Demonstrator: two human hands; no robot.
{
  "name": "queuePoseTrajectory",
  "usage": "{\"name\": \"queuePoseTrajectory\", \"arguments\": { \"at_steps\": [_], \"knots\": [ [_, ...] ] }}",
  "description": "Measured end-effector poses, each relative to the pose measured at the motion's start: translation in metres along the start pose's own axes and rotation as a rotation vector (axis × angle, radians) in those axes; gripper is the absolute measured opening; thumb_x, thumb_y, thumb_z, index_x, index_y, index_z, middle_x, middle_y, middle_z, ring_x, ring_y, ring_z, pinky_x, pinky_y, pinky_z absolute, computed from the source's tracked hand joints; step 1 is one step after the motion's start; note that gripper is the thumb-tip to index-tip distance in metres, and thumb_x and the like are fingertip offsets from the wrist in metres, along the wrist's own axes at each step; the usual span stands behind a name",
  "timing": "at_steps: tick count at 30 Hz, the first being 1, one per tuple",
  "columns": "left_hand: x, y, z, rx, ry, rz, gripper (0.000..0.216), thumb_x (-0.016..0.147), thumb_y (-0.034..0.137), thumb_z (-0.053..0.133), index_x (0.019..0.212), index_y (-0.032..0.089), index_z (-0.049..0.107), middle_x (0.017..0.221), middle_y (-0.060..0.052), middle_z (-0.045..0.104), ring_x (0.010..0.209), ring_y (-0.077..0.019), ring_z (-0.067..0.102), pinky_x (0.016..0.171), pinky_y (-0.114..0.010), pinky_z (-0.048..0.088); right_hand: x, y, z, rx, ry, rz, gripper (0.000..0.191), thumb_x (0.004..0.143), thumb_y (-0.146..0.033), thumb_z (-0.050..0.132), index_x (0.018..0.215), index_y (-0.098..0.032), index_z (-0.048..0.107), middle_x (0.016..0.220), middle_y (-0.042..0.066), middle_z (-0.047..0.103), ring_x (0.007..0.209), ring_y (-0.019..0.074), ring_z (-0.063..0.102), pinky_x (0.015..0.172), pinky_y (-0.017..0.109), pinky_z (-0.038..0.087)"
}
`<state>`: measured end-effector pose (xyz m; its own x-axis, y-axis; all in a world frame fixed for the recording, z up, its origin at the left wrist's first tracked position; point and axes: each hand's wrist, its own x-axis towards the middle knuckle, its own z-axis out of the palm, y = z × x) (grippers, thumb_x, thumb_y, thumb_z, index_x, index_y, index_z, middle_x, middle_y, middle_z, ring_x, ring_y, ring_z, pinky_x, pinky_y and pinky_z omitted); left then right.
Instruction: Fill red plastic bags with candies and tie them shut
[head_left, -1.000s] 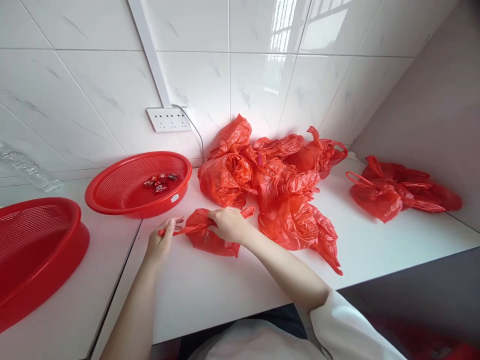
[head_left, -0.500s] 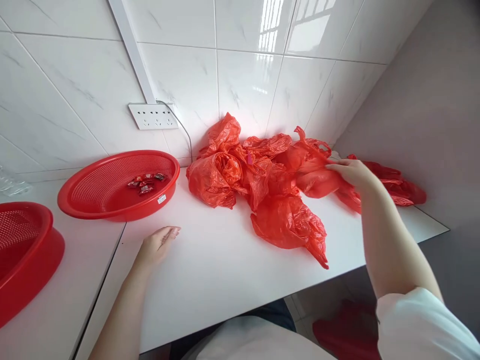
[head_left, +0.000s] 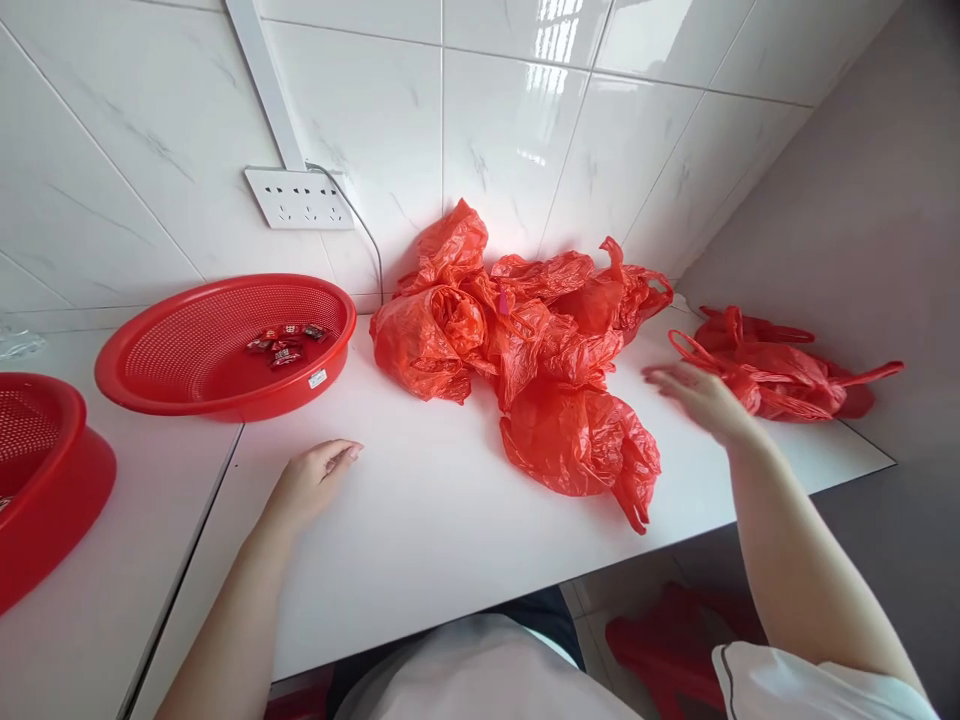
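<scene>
My left hand (head_left: 311, 480) rests on the white counter (head_left: 420, 540), fingers loosely stretched, holding nothing. My right hand (head_left: 697, 395) hovers open and slightly blurred above the counter, between two heaps of red plastic bags. The big heap (head_left: 525, 340) lies left of it, with one crumpled bag (head_left: 581, 445) nearest me. The small pile of tied bags (head_left: 772, 370) lies just right of the hand, by the side wall.
A red mesh basket (head_left: 187, 370) with a few small wrapped sweets (head_left: 281, 340) stands at the back left. Another red basket (head_left: 45, 480) sits at the far left edge. A wall socket (head_left: 298, 198) with a cable is behind. A red stool (head_left: 667, 640) is under the counter.
My right hand carried a tied red bag from in front of me to the right-hand pile, let it go and is drawing back. My left hand released the bag's handle and stayed resting.
</scene>
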<state>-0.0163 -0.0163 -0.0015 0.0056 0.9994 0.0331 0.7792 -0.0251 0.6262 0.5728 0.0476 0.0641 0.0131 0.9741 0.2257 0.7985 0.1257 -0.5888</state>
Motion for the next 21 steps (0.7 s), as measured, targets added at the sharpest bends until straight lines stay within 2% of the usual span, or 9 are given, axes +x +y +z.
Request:
{"name": "queuePoseTrajectory", "arguments": {
  "at_steps": [3, 5, 8, 11, 13, 15, 17, 19, 21],
  "knots": [
    [-0.001, 0.005, 0.003, -0.04, 0.005, 0.011, 0.036, 0.092, 0.053, 0.05, 0.104, 0.025, 0.071, 0.109, -0.002, 0.074, 0.099, -0.0209, 0.068, 0.09, -0.029, 0.052, -0.021, -0.029, 0.036, -0.007, -0.273, -0.063, 0.062, 0.079, -0.047, 0.073, 0.136, -0.028, 0.056, 0.132, 0.011, 0.064, 0.116, 0.0298, 0.063, 0.096, 0.043, 0.053],
    [-0.003, 0.014, 0.005, -0.065, 0.005, 0.027, 0.037, 0.093, 0.052, 0.049, 0.106, 0.024, 0.07, 0.111, -0.004, 0.073, 0.1, -0.021, 0.068, 0.089, -0.031, 0.054, -0.03, -0.05, 0.057, -0.036, -0.356, -0.065, 0.057, 0.08, -0.04, 0.071, 0.134, -0.029, 0.056, 0.123, 0.008, 0.068, 0.111, 0.0297, 0.065, 0.098, 0.047, 0.051],
    [-0.01, 0.04, 0.01, -0.07, -0.009, 0.153, 0.041, 0.093, 0.049, 0.052, 0.125, 0.025, 0.061, 0.129, -0.007, 0.064, 0.113, -0.0229, 0.064, 0.092, -0.035, 0.054, -0.034, -0.082, 0.083, 0.129, -0.349, -0.113, 0.03, 0.091, -0.034, 0.055, 0.119, -0.026, 0.063, 0.112, 0.006, 0.072, 0.102, 0.0251, 0.068, 0.095, 0.044, 0.054],
    [-0.021, 0.071, 0.016, 0.002, -0.018, 0.414, 0.072, 0.088, 0.047, 0.063, 0.151, 0.027, 0.035, 0.154, -0.011, 0.041, 0.14, -0.0282, 0.042, 0.111, -0.044, 0.043, -0.038, -0.111, 0.098, 0.396, -0.394, -0.306, 0.044, 0.097, -0.037, 0.049, 0.139, -0.027, 0.047, 0.132, 0.007, 0.064, 0.119, 0.0235, 0.063, 0.1, 0.042, 0.052],
    [-0.029, 0.088, 0.021, 0.093, -0.02, 0.558, 0.085, 0.084, 0.049, 0.068, 0.156, 0.027, 0.027, 0.161, -0.013, 0.026, 0.148, -0.0316, 0.029, 0.117, -0.049, 0.034, -0.047, -0.125, 0.099, 0.361, -0.337, -0.37, 0.052, 0.097, -0.041, 0.051, 0.146, -0.028, 0.039, 0.14, 0.008, 0.057, 0.126, 0.0235, 0.058, 0.105, 0.043, 0.049],
    [-0.037, 0.099, 0.027, 0.202, -0.015, 0.661, 0.081, 0.086, 0.047, 0.067, 0.156, 0.029, 0.029, 0.164, -0.013, 0.018, 0.149, -0.0338, 0.024, 0.119, -0.054, 0.028, -0.062, -0.13, 0.095, 0.161, -0.225, -0.306, 0.051, 0.095, -0.045, 0.053, 0.142, -0.029, 0.043, 0.143, 0.008, 0.053, 0.129, 0.0254, 0.054, 0.108, 0.045, 0.045],
    [-0.042, 0.104, 0.033, 0.311, -0.018, 0.732, 0.072, 0.091, 0.039, 0.062, 0.155, 0.032, 0.031, 0.165, -0.012, 0.016, 0.15, -0.0341, 0.023, 0.12, -0.058, 0.023, -0.079, -0.127, 0.09, -0.066, -0.208, -0.145, 0.06, 0.089, -0.049, 0.06, 0.143, -0.028, 0.043, 0.148, 0.011, 0.047, 0.133, 0.0304, 0.05, 0.108, 0.05, 0.044],
    [-0.043, 0.105, 0.038, 0.389, -0.059, 0.763, 0.068, 0.093, 0.031, 0.058, 0.155, 0.035, 0.029, 0.165, -0.009, 0.018, 0.151, -0.0323, 0.022, 0.121, -0.059, 0.019, -0.094, -0.12, 0.087, -0.226, -0.307, 0.013, 0.074, 0.082, -0.041, 0.066, 0.148, -0.026, 0.036, 0.152, 0.014, 0.04, 0.132, 0.0351, 0.05, 0.103, 0.052, 0.046],
    [-0.037, 0.105, 0.045, 0.421, -0.113, 0.758, 0.071, 0.094, 0.028, 0.056, 0.157, 0.035, 0.025, 0.165, -0.005, 0.022, 0.152, -0.0305, 0.019, 0.121, -0.06, 0.016, -0.103, -0.115, 0.085, -0.304, -0.433, 0.117, 0.067, 0.08, -0.023, 0.062, 0.144, -0.022, 0.041, 0.141, 0.016, 0.051, 0.119, 0.0343, 0.059, 0.092, 0.048, 0.05]
  ]
}}
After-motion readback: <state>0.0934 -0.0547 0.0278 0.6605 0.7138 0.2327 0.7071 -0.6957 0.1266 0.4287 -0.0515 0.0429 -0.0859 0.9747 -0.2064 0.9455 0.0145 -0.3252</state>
